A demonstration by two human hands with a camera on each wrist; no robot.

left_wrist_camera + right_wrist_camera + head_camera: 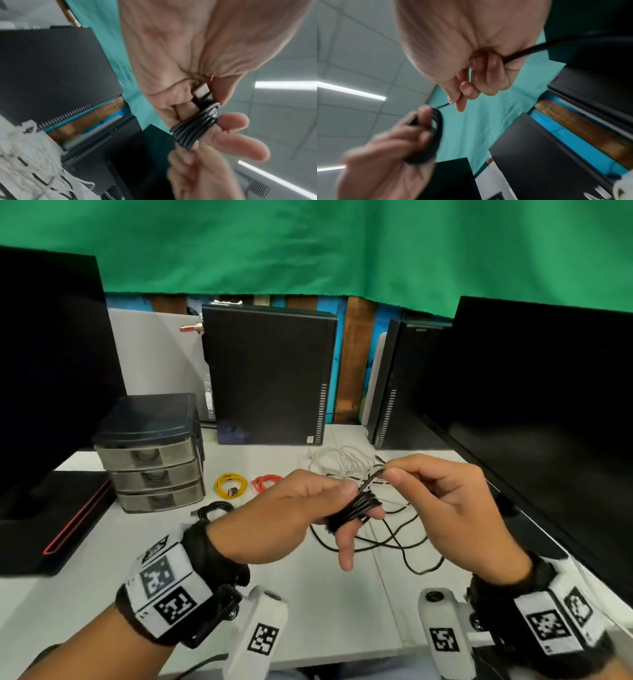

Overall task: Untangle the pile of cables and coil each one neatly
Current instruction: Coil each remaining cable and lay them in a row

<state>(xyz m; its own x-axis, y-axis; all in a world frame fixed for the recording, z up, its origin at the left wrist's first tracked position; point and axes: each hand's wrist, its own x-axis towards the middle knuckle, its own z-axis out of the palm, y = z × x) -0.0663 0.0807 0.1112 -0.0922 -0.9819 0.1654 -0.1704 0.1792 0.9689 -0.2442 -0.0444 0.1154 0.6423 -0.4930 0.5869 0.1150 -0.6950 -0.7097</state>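
Note:
A black cable is wound in a tight coil [356,508] around the fingers of my left hand [342,498]. In the left wrist view its plug [201,90] sits under the thumb beside the coil [193,129]. My right hand [390,472] pinches the free strand just above the coil. The rest of that cable [404,546] trails in loose loops on the white table [308,611]. A tangle of white cable [342,460] lies behind the hands. Further left lie a yellow coil [231,486], a red coil [265,482] and a black coil [215,508].
A small drawer unit [150,453] stands at the left. Two black computer towers [270,374] [387,385] stand at the back. Dark monitors flank the table on the left [51,371] and right [548,405].

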